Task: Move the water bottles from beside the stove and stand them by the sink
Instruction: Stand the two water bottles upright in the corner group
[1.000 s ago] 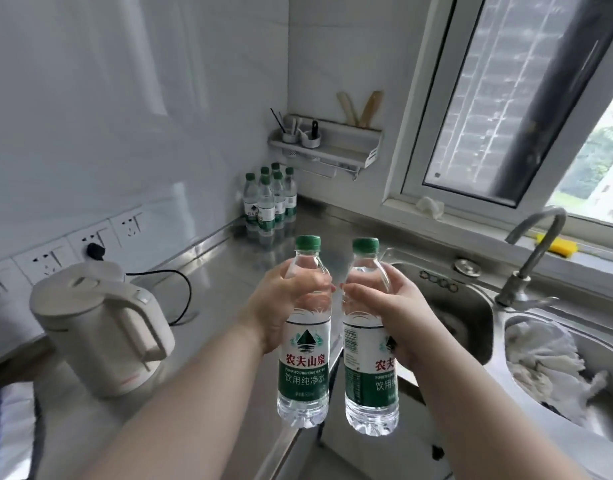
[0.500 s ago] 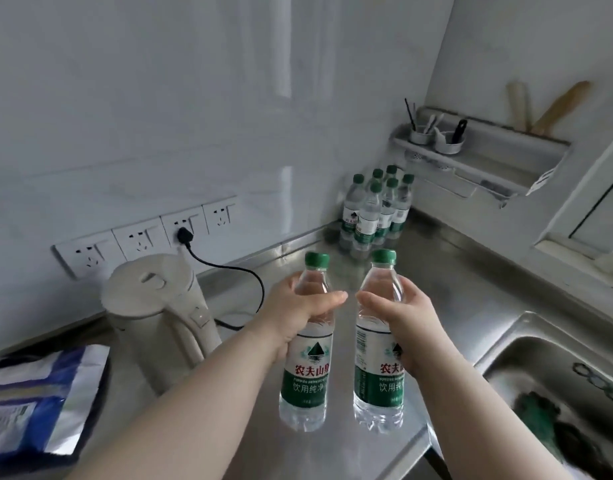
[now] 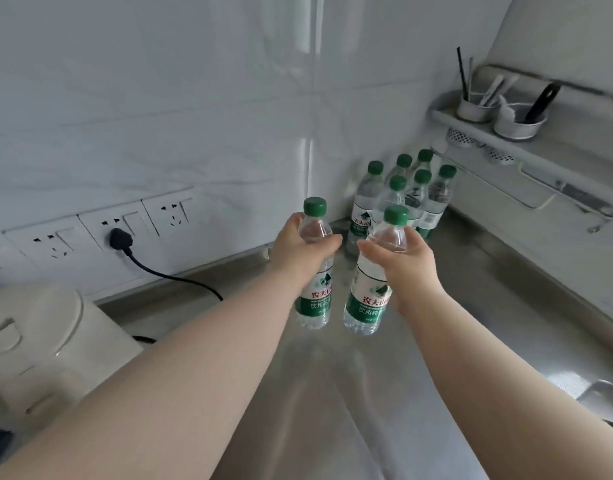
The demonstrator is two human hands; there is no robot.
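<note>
I hold two clear water bottles with green caps and green labels, upright, just above the steel counter [image 3: 318, 393]. My left hand [image 3: 299, 249] grips the left bottle [image 3: 315, 296] round its shoulder. My right hand [image 3: 403, 261] grips the right bottle [image 3: 367, 299] the same way. Beyond them, in the wall corner, stands a cluster of several like bottles [image 3: 407, 199] on the counter. The sink shows only as a rim corner [image 3: 602, 400] at the right edge.
A cream electric kettle [image 3: 38, 348] stands at the left, its black cord [image 3: 166, 275] plugged into a wall socket row [image 3: 125, 223]. A wall shelf [image 3: 526, 140] with utensil cups hangs above the counter at the right.
Both hands have carried the bottles forward and further over the counter, closer to the corner cluster. The view has swung left, so the sink has almost left the frame.
</note>
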